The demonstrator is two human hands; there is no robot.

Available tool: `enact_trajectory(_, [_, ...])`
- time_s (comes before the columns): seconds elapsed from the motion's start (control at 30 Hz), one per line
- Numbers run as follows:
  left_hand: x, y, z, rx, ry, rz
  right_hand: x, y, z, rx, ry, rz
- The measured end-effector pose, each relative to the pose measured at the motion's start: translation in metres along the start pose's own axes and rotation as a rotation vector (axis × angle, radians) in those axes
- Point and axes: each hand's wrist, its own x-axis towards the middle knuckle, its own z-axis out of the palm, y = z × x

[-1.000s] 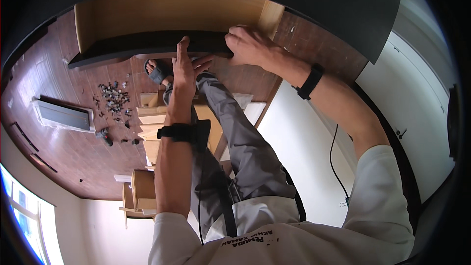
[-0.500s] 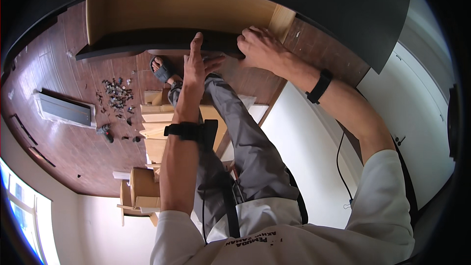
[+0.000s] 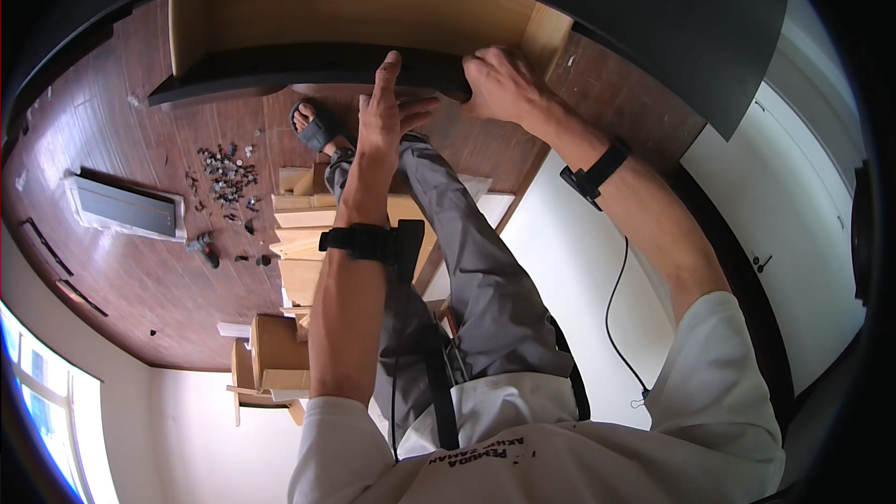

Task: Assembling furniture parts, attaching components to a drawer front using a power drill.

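A pulled-out drawer with pale wooden sides and bottom shows beneath a black furniture top (image 3: 672,28). Its black front panel (image 3: 271,67) faces me. At the right end of that panel, my right hand (image 3: 504,86) has its fingers curled over the upper edge, close to the drawer's wooden side (image 3: 546,37). My left hand (image 3: 381,119) is by the middle of the panel, thumb raised against its face and fingers stretched to the right. Whether its fingers press the panel's underside is hard to tell. Each wrist wears a black strap.
On the wooden floor to the left lie a pile of small hardware (image 3: 227,173), a power drill (image 3: 203,248) and a grey panel in wrapping (image 3: 126,205). Cardboard and wooden boards (image 3: 303,243) lie beside my legs, with a cardboard box (image 3: 278,355) nearer. A white door (image 3: 784,215) stands at right.
The drawer front and both hands sit slightly farther up and right in the picture. My right elbow has come in a little. Both hands keep much the same pose.
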Motion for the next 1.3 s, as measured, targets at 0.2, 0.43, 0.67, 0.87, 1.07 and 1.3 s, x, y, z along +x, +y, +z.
enact_trajectory(0.2, [-0.001,0.001,0.004,0.001,-0.015,-0.019,-0.005,-0.021,-0.012,-0.099,0.182,-0.026])
enact_trajectory(0.43, [0.0,0.017,-0.008,0.193,0.038,-0.067,0.037,-0.036,-0.023,-0.048,0.278,-0.332])
enact_trajectory(0.67, [-0.004,0.04,-0.012,0.158,0.266,-0.081,0.054,-0.033,-0.026,0.016,0.085,-0.389])
enact_trajectory(0.87, [0.003,0.05,-0.013,0.28,0.736,-0.023,0.044,-0.032,-0.018,-0.045,0.331,-0.497])
enact_trajectory(1.07, [0.009,0.053,-0.004,0.609,0.961,0.028,-0.037,-0.036,-0.002,0.488,0.425,-0.084])
enact_trajectory(1.3, [0.003,0.069,0.002,0.322,0.821,0.138,-0.124,-0.019,0.075,0.898,0.129,0.21])
